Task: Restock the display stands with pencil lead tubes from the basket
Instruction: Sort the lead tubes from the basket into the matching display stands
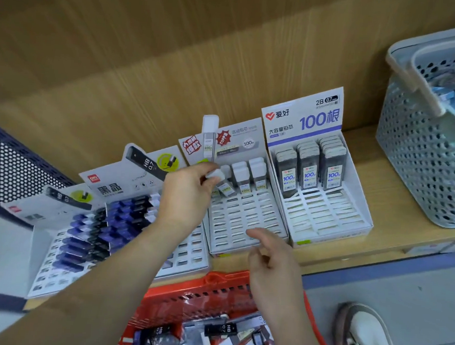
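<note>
The blue-striped header card (301,118) reads 爱好, 2B 0.7, 100根; the grey header card (119,184) reads 黑晶, HB 0.7.

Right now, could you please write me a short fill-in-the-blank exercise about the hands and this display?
The left hand pinches a tube with a ___ cap.
The right hand holds ___.
The basket under the shelf is coloured ___.
The rightmost stand has tubes in ___ columns.
Missing: white, nothing, red, three.
</note>
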`<state>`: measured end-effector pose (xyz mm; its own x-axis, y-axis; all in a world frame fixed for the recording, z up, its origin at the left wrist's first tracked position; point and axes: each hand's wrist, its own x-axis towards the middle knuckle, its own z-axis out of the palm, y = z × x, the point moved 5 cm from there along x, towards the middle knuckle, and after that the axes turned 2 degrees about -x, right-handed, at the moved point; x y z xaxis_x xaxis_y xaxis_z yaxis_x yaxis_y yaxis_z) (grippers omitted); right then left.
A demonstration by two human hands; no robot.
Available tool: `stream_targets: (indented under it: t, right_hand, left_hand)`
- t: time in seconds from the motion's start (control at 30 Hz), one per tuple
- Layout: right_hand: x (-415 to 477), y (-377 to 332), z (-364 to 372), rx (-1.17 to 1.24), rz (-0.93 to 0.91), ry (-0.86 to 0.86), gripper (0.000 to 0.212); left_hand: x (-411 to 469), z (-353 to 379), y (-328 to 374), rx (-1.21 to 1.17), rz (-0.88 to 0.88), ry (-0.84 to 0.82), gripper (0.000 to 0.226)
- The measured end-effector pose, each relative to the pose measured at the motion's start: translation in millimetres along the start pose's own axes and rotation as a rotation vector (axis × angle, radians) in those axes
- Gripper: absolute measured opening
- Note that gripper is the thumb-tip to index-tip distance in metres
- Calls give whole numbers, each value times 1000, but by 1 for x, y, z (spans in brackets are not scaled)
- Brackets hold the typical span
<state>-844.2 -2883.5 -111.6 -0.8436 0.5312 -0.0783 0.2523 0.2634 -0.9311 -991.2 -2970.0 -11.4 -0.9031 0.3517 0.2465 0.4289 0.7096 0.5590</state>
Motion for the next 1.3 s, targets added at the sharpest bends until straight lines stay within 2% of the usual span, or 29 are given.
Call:
stream_targets:
  t: [0.17, 0.27, 0.33, 0.5, 0.67, 0.8, 0.93, 1.0, 1.1, 1.2, 1.3]
  right_hand:
    - [-1, -4, 4, -177, -72, -11, 37]
    - [-2, -4, 4, -239, -101, -18, 39]
    - [-2, -5, 4, -266, -111, -12, 40]
    - [-2, -4, 3, -269, -113, 8, 41]
    - [-2, -3, 4, -260, -118, -23, 42]
    - [-1, -2, 1, -224, -96, -49, 42]
    - [-4, -13, -7, -144, -96, -14, 35]
    - [-3, -21, -5, -93, -101, -67, 27]
    - [-10, -32, 10, -65, -76, -285, 23]
    - [-28, -29, 36, -252, -40, -548, 9]
    - [-52, 2, 68, -501, 11, -767, 4]
  left_hand:
    - [3, 5, 0, 93, 175, -29, 17]
    - [8, 13, 2, 247, 314, -79, 22]
    - [9, 16, 2, 276, 366, -42, 25]
    - [22, 16, 2, 203, 195, 22, 9]
    - [24, 25, 1, 336, 282, 4, 10]
    - [11, 15, 5, 283, 258, 7, 17]
    - [-40, -24, 12, 81, 138, 62, 22]
    - [-75, -42, 2, 7, 31, 37, 20]
    - [-130, -57, -37, -77, -136, 14, 19]
    - [-178, -55, -89, -74, -307, -22, 20]
    - [-226, -29, -150, -10, -512, -276, 20]
